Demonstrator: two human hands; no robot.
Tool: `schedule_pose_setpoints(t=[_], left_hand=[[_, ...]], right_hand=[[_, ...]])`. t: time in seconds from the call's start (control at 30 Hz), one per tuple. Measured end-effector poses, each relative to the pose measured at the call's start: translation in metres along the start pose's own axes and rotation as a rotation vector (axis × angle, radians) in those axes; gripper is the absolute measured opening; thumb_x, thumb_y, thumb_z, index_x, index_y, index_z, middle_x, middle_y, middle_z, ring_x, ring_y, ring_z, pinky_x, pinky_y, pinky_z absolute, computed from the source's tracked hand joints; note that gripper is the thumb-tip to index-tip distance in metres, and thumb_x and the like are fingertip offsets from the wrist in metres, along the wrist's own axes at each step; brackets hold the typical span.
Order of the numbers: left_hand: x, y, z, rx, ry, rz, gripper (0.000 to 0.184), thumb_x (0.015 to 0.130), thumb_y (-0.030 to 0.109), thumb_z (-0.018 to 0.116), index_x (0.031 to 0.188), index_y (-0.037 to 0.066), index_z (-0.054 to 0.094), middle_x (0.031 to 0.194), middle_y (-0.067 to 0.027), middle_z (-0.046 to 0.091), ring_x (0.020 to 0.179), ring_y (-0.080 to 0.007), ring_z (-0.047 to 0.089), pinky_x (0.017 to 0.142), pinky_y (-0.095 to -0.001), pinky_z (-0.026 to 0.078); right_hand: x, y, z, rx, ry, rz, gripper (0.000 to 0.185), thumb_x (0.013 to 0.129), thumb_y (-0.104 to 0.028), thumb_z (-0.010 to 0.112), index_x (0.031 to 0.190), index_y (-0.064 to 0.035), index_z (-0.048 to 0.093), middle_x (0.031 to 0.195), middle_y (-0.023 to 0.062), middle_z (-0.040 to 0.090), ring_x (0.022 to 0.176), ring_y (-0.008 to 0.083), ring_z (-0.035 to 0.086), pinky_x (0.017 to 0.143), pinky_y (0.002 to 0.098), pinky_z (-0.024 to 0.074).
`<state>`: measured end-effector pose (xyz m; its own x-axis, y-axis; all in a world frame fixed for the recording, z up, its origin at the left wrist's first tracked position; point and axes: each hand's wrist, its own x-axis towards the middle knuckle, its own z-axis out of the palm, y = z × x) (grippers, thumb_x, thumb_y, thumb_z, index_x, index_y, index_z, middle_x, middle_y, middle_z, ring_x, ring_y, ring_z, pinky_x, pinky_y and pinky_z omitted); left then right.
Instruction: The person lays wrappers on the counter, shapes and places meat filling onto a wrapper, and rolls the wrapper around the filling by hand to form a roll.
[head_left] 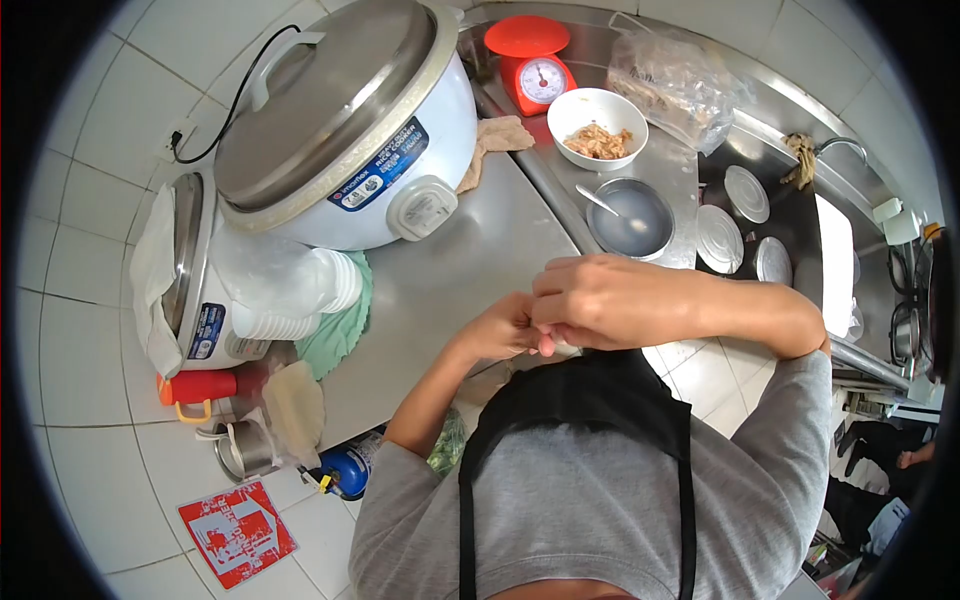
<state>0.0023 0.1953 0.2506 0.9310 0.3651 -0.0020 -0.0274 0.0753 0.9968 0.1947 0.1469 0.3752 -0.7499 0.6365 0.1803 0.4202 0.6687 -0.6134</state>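
Observation:
My left hand [505,326] and my right hand [585,298] meet in front of the black apron [580,390]. Both have their fingers curled and pressed together, the right one lying partly over the left. A small pale bit shows just below the fingers, but I cannot make out what they hold. Closest beyond my right hand is a metal bowl [632,222] of cloudy liquid with a spoon [597,200] leaning in it. Behind that stands a white bowl [590,112] with shredded brown food, beside a red kitchen scale [532,72].
A big rice cooker [400,150] and a smaller one [195,290] stand left, near stacked plastic cups [300,290] on a green cloth [340,335]. Round metal lids [720,240] and a plastic bag [670,85] are right. Another person [890,460] is at far right.

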Motion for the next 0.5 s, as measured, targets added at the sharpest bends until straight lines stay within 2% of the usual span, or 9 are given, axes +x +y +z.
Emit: schedule_pose_setpoints(t=[0.07,0.13,0.23,0.33,0.43,0.47,0.5], left_hand=[[0.000,0.007,-0.004,-0.015,0.016,-0.042,0.046,0.072,0.040,0.069,0.094,0.001,0.060,0.069,0.0002,0.056,0.060,-0.0076,0.051,0.054,-0.0230,0.041],[0.000,0.022,-0.002,-0.125,0.043,-0.143,0.023,0.078,0.013,0.071,0.094,0.001,0.060,0.076,-0.0018,0.060,0.070,-0.0107,0.056,0.065,-0.0259,0.046],[0.007,0.011,0.000,0.082,0.088,-0.009,0.036,0.080,0.033,0.069,0.091,0.000,0.059,0.069,-0.0008,0.054,0.059,-0.0086,0.051,0.054,-0.0235,0.042],[0.002,0.009,-0.004,-0.160,0.023,-0.038,0.070,0.065,0.066,0.058,0.094,0.002,0.055,0.068,0.0028,0.049,0.055,-0.0055,0.045,0.048,-0.0211,0.037],[0.002,0.009,-0.003,-0.239,0.141,0.084,0.069,0.064,0.069,0.057,0.090,0.005,0.052,0.066,0.0006,0.049,0.054,-0.0072,0.047,0.048,-0.0217,0.038],[0.005,0.008,-0.002,-0.266,0.185,0.131,0.069,0.064,0.069,0.057,0.089,0.005,0.051,0.065,-0.0001,0.049,0.054,-0.0078,0.047,0.048,-0.0219,0.038],[0.007,0.007,-0.002,-0.310,0.191,0.163,0.067,0.065,0.069,0.058,0.087,0.006,0.050,0.065,-0.0006,0.049,0.054,-0.0086,0.048,0.048,-0.0223,0.038]], right_hand=[[0.001,0.001,-0.005,0.038,0.068,0.073,0.010,0.078,-0.006,0.062,0.083,0.0014,0.060,0.085,0.0131,0.059,0.081,0.0296,0.059,0.070,0.0378,0.0471],[-0.001,0.003,-0.013,0.097,0.076,0.215,0.008,0.077,-0.005,0.063,0.081,0.0013,0.060,0.084,0.0135,0.060,0.081,0.0294,0.059,0.070,0.0374,0.0472],[0.003,0.003,-0.010,0.098,0.012,0.348,0.007,0.076,-0.004,0.064,0.080,0.0017,0.062,0.083,0.0139,0.061,0.082,0.0282,0.060,0.071,0.0367,0.0473],[0.002,0.013,0.002,0.138,0.283,0.230,0.010,0.073,-0.003,0.065,0.081,0.0015,0.062,0.081,0.0155,0.060,0.078,0.0328,0.058,0.069,0.0380,0.0459],[0.004,0.009,0.000,0.115,0.422,0.097,0.009,0.074,-0.005,0.065,0.079,0.0015,0.060,0.087,0.0141,0.058,0.077,0.0319,0.057,0.067,0.0380,0.0458],[0.006,0.011,0.008,0.045,0.427,0.072,0.011,0.077,-0.007,0.065,0.083,0.0013,0.061,0.094,0.0125,0.055,0.081,0.0292,0.057,0.067,0.0358,0.0462],[0.009,0.016,0.012,0.115,0.456,0.084,0.011,0.078,-0.008,0.065,0.085,0.0009,0.061,0.095,0.0121,0.055,0.082,0.0275,0.057,0.068,0.0348,0.0461]])
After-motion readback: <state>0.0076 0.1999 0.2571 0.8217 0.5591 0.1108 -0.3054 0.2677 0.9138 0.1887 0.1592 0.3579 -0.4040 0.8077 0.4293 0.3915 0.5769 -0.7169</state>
